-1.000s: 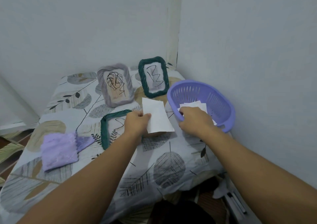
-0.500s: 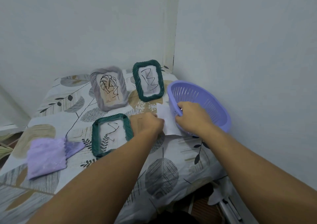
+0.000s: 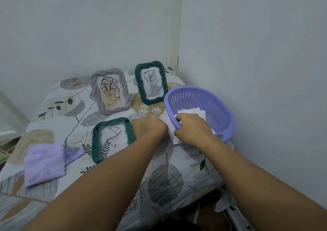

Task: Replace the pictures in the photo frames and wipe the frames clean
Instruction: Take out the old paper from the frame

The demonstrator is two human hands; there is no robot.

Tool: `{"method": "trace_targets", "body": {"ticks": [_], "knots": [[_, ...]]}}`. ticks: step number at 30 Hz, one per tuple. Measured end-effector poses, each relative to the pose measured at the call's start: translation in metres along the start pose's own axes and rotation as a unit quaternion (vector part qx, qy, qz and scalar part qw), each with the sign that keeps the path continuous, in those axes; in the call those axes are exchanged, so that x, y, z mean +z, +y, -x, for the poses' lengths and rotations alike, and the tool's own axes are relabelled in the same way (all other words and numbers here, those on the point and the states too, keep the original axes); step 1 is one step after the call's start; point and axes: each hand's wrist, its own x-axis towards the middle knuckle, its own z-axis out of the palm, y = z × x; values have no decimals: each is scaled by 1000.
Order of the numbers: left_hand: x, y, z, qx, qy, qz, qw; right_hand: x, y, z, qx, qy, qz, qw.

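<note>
The right hand (image 3: pixel 192 129) grips the purple basket (image 3: pixel 221 106) rim; the left hand (image 3: pixel 150 129) pinches a white paper sheet (image 3: pixel 172 135) beside the flat green frame (image 3: pixel 113 140) on the bed (image 3: pixel 177 181).

The basket (image 3: pixel 221 106) was purple with little slits in its sides. The papers (image 3: pixel 190 110) inside it were white. The cloth (image 3: pixel 44 163) was a soft, light purple. Two frames were dark green with twisty ridges: one standing up (image 3: pixel 139 82) and one lying flat (image 3: pixel 96 142). Each green frame had a black squiggle drawn on its picture. The third frame (image 3: pixel 95 89) was pale grey-purple with ridges, and its picture showed a black leaf drawing on tan. The bed sheet (image 3: pixel 58 106) was white with grey, tan and black leaves. The walls (image 3: pixel 88 27) were plain pale blue-grey.
</note>
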Motion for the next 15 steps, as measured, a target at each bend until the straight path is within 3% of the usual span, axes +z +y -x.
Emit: {"method": "trace_targets", "body": {"ticks": [8, 15], "knots": [[12, 5, 2, 36, -33, -20, 999, 1, 0, -4, 6, 5, -12, 1000], [-1, 5, 4, 24, -3, 2, 1000, 6, 1, -1, 13, -29, -24, 999]]}}
